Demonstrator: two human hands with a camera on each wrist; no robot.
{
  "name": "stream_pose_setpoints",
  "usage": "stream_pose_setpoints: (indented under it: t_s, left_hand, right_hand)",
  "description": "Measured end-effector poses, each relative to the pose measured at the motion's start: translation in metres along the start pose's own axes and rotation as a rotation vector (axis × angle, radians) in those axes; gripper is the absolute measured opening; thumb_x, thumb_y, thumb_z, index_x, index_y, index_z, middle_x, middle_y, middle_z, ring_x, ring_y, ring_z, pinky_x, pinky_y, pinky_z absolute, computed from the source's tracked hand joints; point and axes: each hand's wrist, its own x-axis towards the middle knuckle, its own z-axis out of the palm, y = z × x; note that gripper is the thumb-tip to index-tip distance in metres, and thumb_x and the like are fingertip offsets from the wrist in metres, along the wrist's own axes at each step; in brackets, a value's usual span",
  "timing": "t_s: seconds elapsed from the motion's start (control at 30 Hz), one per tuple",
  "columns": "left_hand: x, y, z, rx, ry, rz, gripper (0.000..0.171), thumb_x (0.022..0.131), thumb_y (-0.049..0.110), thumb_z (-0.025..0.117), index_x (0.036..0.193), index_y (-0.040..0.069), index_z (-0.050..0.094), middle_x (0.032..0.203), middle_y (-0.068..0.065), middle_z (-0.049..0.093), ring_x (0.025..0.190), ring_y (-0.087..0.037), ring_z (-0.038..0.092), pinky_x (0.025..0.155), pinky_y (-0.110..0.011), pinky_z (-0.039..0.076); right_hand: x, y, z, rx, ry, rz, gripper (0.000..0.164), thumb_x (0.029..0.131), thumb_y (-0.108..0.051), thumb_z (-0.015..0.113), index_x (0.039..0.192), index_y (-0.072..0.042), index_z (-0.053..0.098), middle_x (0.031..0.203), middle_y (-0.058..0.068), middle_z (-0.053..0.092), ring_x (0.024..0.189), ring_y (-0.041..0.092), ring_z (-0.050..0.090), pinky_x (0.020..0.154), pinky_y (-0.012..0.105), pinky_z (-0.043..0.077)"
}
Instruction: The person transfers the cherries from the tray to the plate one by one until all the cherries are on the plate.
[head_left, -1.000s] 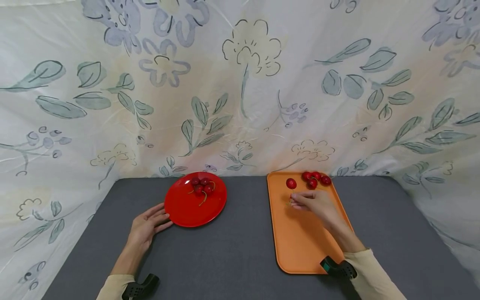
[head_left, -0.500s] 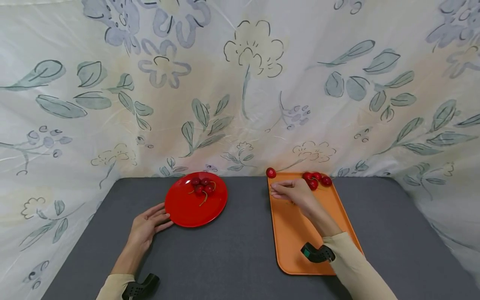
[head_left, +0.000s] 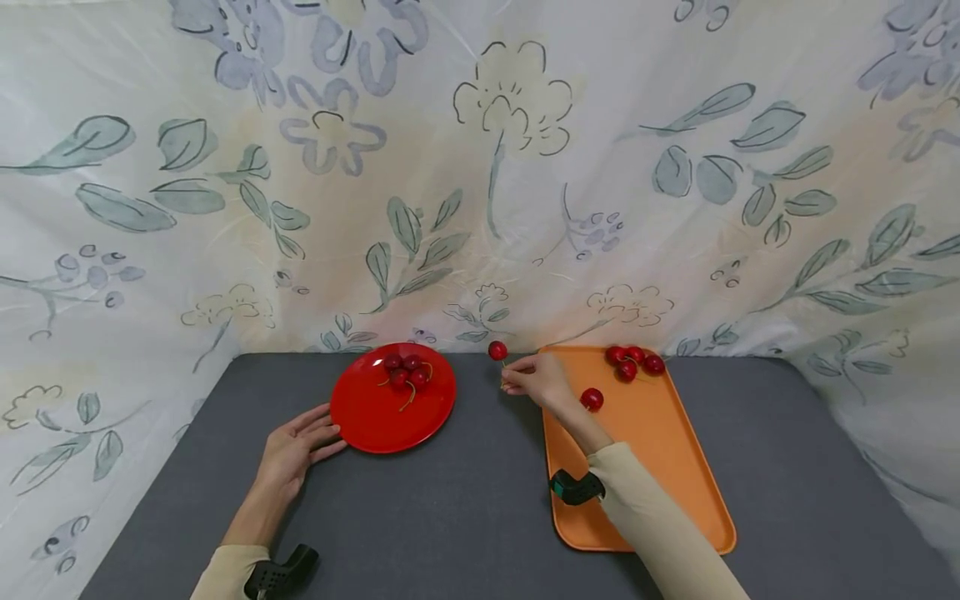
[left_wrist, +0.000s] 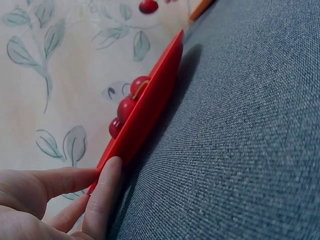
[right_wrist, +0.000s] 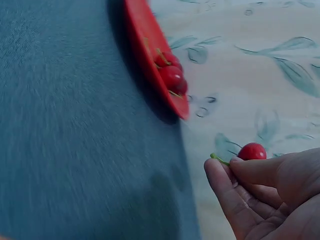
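Observation:
My right hand [head_left: 542,379] pinches a cherry's green stem [right_wrist: 220,159] between thumb and fingers, the red cherry [head_left: 497,351] standing up above the fingertips. In the head view the hand is over the dark table, between plate and tray. My left hand [head_left: 291,458] holds the left rim of a round red plate [head_left: 390,427]; the left wrist view shows the rim between its digits. Several stemmed cherries [left_wrist: 127,108] cluster on the plate's far part. On the orange tray [head_left: 637,492], several cherries [head_left: 634,357] lie at the far end, and one cherry [head_left: 592,399] lies apart near my right wrist.
A dark grey cloth [head_left: 450,517] covers the table. Behind it hangs a floral curtain [head_left: 420,150], close to the far edges of plate and tray. My right forearm [head_left: 652,500] crosses above the tray.
My right hand has moved left with the cherry, from above the tray to beyond its left edge. A lone cherry on the tray has come into full view. My left hand stays at the plate.

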Motion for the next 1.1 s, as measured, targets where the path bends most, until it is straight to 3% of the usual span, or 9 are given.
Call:
stream_pose_setpoints:
  t_s: [0.27, 0.5, 0.7, 0.87, 1.1]
  left_hand:
    - [0.0, -0.001, 0.001, 0.001, -0.001, 0.01, 0.057, 0.1, 0.005, 0.054, 0.151, 0.0, 0.032, 0.129, -0.004, 0.06, 0.096, -0.008, 0.068, 0.087, -0.034, 0.057]
    - [0.0, -0.002, 0.0, 0.008, 0.009, 0.016, 0.056, 0.1, 0.004, 0.054, 0.151, 0.0, 0.032, 0.133, -0.007, 0.058, 0.097, -0.008, 0.068, 0.087, -0.034, 0.057]
    - [0.0, -0.001, 0.001, 0.016, 0.017, 0.019, 0.054, 0.1, 0.003, 0.053, 0.15, -0.001, 0.033, 0.134, -0.009, 0.057, 0.096, -0.007, 0.067, 0.087, -0.034, 0.057]
    - [0.001, 0.0, 0.002, 0.007, 0.019, 0.01, 0.054, 0.1, 0.003, 0.054, 0.15, -0.001, 0.034, 0.128, -0.005, 0.061, 0.096, -0.008, 0.068, 0.086, -0.034, 0.057]
    - [0.0, 0.003, 0.002, -0.001, 0.028, -0.002, 0.055, 0.099, 0.003, 0.054, 0.15, -0.001, 0.034, 0.125, -0.003, 0.062, 0.095, -0.008, 0.068, 0.086, -0.034, 0.057]
  right_hand:
    - [0.012, 0.002, 0.04, 0.004, 0.024, 0.006, 0.012, 0.088, 0.001, 0.069, 0.092, 0.012, 0.073, 0.076, 0.017, 0.071, 0.064, 0.021, 0.071, 0.066, 0.037, 0.062]
    - [0.021, -0.006, 0.064, 0.003, 0.006, -0.013, 0.011, 0.087, -0.001, 0.071, 0.09, 0.009, 0.075, 0.075, 0.016, 0.071, 0.065, 0.023, 0.072, 0.067, 0.037, 0.062]
    - [0.029, -0.01, 0.083, -0.004, 0.001, -0.024, 0.011, 0.087, -0.002, 0.073, 0.09, 0.008, 0.075, 0.073, 0.015, 0.071, 0.061, 0.02, 0.071, 0.061, 0.028, 0.061]
    - [0.034, -0.011, 0.098, -0.132, 0.045, 0.007, 0.01, 0.086, -0.005, 0.075, 0.085, 0.005, 0.077, 0.066, 0.01, 0.07, 0.054, 0.015, 0.068, 0.053, 0.02, 0.057]
    - [0.036, -0.019, 0.113, -0.305, 0.094, 0.034, 0.011, 0.087, -0.005, 0.073, 0.079, 0.001, 0.078, 0.061, 0.006, 0.067, 0.048, 0.009, 0.062, 0.047, 0.018, 0.054]
